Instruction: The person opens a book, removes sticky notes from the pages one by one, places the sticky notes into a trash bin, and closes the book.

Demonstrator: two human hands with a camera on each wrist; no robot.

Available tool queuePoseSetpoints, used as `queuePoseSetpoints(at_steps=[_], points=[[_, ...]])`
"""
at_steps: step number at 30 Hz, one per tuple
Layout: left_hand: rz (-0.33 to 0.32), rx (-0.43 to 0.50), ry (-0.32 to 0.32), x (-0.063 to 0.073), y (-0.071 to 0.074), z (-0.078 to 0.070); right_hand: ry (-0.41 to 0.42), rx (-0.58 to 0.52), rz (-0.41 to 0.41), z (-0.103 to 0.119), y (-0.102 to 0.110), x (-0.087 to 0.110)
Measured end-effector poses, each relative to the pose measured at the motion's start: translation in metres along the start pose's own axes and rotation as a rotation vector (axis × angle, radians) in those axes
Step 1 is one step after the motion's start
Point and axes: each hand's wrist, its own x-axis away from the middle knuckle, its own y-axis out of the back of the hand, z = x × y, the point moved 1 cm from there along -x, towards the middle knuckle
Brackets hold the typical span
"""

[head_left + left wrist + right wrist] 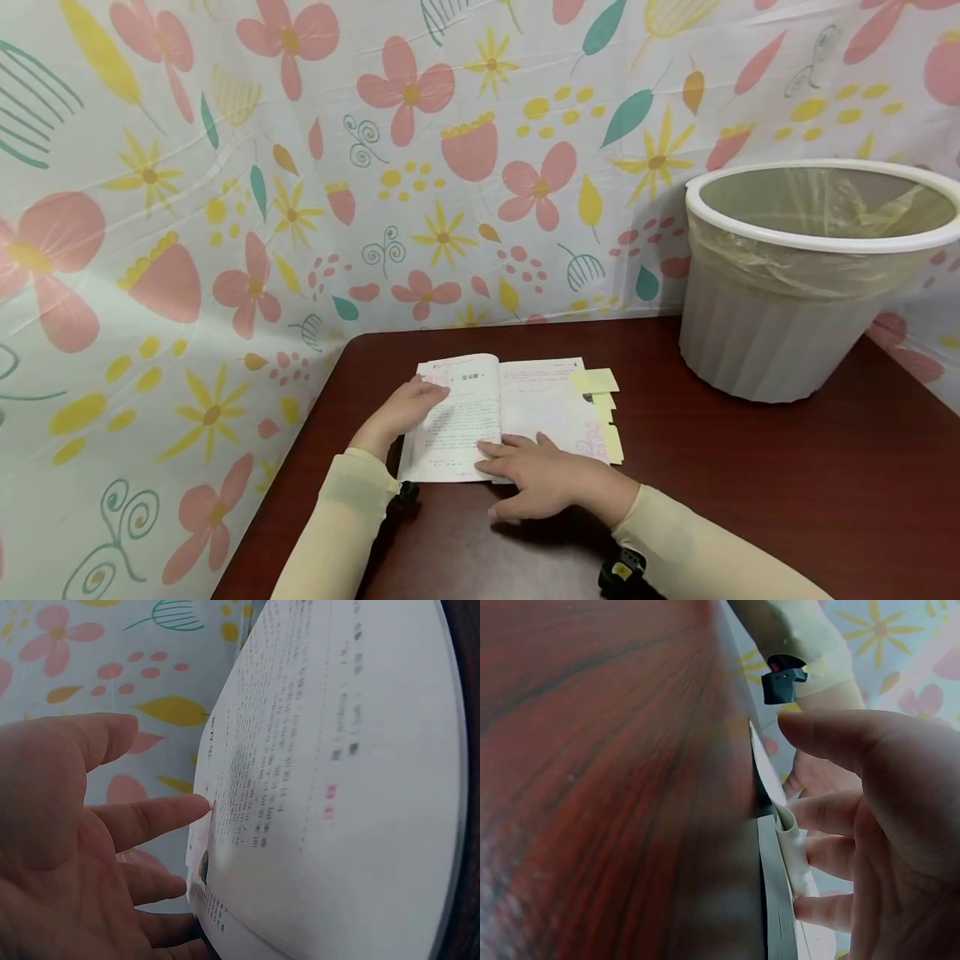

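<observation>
An open book [468, 429] with printed pages lies on the dark table. Yellow sticky tabs [597, 381] stick out along its right edge. My left hand [405, 408] is at the outer side of the left page; in the left wrist view its fingers [161, 823] are spread and fairly straight, with tips at the page edge. Across the lower middle of the book lies my right hand [536, 477], fingers spread near the fold and thumb beyond the near edge. In the right wrist view, the right fingertips [817, 907] rest against the pages by the spine.
A grey waste bin [757, 333] with a white rim and a yellowish liner stands on the table [750, 467] at the back right. Behind and to the left hangs a flower-patterned cloth [480, 242]. Each wrist carries a small black device [622, 571].
</observation>
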Motion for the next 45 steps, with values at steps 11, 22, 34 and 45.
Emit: queuePoseSetpoints(at_steps=[11, 22, 34, 45], points=[[0.001, -0.09, -0.054, 0.002, -0.004, -0.009, 0.048, -0.057, 0.007, -0.009, 0.007, 0.002], [-0.002, -0.132, -0.041, 0.0, -0.009, -0.01, 0.101, -0.1, 0.011, -0.016, 0.015, -0.001], [0.034, -0.305, -0.026, 0.002, -0.018, -0.015, 0.151, -0.182, 0.021, -0.02, 0.025, 0.01], [0.025, -0.5, -0.089, 0.004, -0.018, -0.027, 0.121, -0.341, -0.052, -0.044, 0.041, 0.027]])
